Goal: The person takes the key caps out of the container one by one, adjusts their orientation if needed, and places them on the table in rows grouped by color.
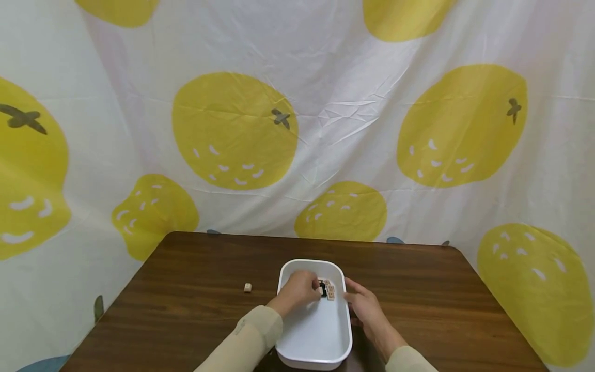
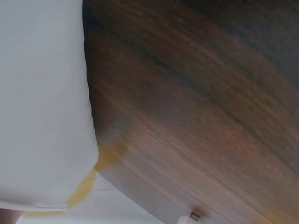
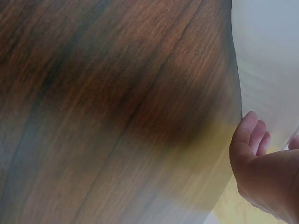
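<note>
A white, deep rectangular tray [image 1: 313, 336] stands on the table. My left hand [image 1: 297, 292] reaches in over its left wall, fingers curled, and pinches a small whitish piece [image 1: 321, 291]. Just right of those fingertips, small black pieces [image 1: 323, 285] and tan patterned pieces [image 1: 330, 292] lie on the tray floor; the hand covers part of them. Against the tray's right wall my right hand [image 1: 369, 312] rests with extended fingers, touching the outside near the rim. The right wrist view shows this hand [image 3: 259, 168] beside the pale tray wall [image 3: 266, 65].
A small whitish cube [image 1: 248, 288] sits alone on the brown wooden table [image 1: 186, 305], left of the tray. Behind the table's far edge hangs a white curtain [image 1: 325, 119] with yellow fruit prints.
</note>
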Demonstrator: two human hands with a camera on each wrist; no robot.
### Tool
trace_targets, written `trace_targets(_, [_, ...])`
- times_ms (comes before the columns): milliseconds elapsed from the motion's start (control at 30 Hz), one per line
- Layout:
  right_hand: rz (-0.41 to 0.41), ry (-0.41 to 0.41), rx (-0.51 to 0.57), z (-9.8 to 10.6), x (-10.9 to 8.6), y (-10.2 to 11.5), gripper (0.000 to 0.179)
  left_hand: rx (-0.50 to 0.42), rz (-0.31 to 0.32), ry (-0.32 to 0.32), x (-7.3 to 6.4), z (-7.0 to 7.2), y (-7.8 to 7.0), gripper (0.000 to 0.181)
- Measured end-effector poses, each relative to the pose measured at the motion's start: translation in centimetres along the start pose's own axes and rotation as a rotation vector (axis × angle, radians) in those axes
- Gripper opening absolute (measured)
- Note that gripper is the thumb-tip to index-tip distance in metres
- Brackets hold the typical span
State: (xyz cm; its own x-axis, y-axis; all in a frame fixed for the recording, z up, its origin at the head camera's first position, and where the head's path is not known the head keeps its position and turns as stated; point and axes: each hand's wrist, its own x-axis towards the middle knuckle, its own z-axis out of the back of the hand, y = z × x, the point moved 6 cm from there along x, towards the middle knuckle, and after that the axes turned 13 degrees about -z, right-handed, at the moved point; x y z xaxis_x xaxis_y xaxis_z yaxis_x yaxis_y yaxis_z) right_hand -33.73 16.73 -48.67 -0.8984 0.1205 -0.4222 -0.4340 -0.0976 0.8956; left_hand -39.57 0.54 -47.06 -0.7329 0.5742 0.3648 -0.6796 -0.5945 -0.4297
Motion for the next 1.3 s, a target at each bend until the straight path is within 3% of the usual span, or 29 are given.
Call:
trace_targets(467, [-0.006,0.003,-0.015,-0.1,-0.2,0.1,0.05,-0.104,-0.017,-0.076,-0.1,1.0,-0.1,0.013])
trace_targets(733, [0.0,0.008,-0.008,-0.2,-0.1,0.2,0.049,-0.178,-0.017,-0.126,0.0,3.6,0.0,0.007])
trace_targets(1033, [-0.003,0.002,0.001,-0.3,0.0,0.1,0.048,-0.274,0.064,-0.212,-1.3,7.7,2.8,0.02])
trace_targets(1300, [-0.011,-0.004,0.012,-0.4,0.0,0.1,0.047,-0.244,0.221,-0.288,-5.1,11.5,7.9,0.017])
